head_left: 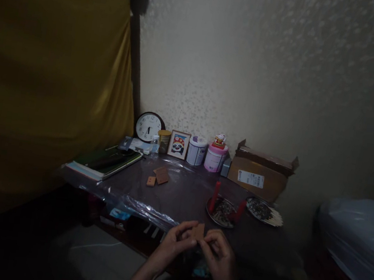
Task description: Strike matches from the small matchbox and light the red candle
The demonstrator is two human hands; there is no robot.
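Both my hands meet at the near edge of a dark table covered in clear plastic [179,194]. My left hand [174,242] and my right hand [218,251] pinch a small brown card piece [199,230] between their fingertips. Two or three similar brown pieces [159,176] lie on the table further back. A metal plate [220,212] with dark bits and two red candles [214,196] stands just beyond my hands.
Along the wall stand a round clock [148,126], a framed panda picture [178,144], a white tin [196,150], a pink tin [215,157] and an open cardboard box [260,173]. Books [103,163] lie at the table's left. A yellow curtain [42,82] hangs left; a plastic bag [356,238] sits right.
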